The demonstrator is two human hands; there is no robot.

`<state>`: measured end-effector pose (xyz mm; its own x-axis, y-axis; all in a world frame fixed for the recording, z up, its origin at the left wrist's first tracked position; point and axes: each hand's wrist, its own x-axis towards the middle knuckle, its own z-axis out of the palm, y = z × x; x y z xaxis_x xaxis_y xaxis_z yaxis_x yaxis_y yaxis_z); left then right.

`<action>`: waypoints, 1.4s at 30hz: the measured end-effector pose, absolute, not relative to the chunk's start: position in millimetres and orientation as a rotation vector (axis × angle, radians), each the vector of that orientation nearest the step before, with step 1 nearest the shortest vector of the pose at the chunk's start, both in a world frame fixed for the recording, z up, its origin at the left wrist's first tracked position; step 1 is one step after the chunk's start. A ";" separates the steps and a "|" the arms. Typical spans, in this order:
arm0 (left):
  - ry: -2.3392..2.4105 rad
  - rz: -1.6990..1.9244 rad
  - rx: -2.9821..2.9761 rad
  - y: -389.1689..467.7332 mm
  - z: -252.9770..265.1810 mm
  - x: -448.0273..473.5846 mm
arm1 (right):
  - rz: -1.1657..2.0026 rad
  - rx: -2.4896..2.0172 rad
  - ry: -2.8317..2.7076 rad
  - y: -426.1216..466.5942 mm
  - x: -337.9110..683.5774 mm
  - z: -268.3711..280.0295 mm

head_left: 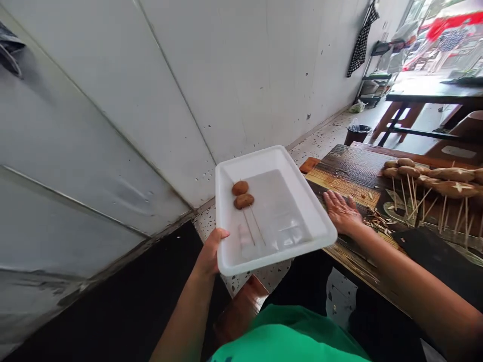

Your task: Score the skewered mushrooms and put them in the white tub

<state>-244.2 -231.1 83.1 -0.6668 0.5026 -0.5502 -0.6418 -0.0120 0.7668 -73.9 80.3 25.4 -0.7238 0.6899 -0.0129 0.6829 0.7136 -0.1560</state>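
Note:
My left hand (212, 251) grips a white plastic tray (277, 261) at its near left corner, the thumb over the rim and the other fingers hidden below. Off the table, the tray hangs tilted over the floor. Inside it lie two brown mushroom caps (243, 201) with thin wooden skewers. My right hand (342, 213) lies open, fingers stretched out, on the wooden table (347, 168) by its left edge. Small scraps (377, 221) of mushroom sit beside that hand. Farther right, several skewered mushrooms (456, 189) are piled up, some with pale crosses cut into the caps.
A white panel wall (241, 75) runs along the left and back. Under the tray shows a reddish-brown wooden stool (241, 306). Past the table stand a dark bin (357, 134) and another table (433, 93). A checked cloth (362, 48) hangs on the wall.

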 end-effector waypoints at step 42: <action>1.422 1.012 0.713 82.7 97.7 -295.2 | 1.573 -1.136 -1.214 -78.0 122.2 59.5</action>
<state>-295.2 82.7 97.7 -0.1223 0.8840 -0.4512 -0.1373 0.4352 0.8898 122.2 -78.0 59.5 -0.2498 0.9540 -0.1658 -0.0812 -0.1912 -0.9782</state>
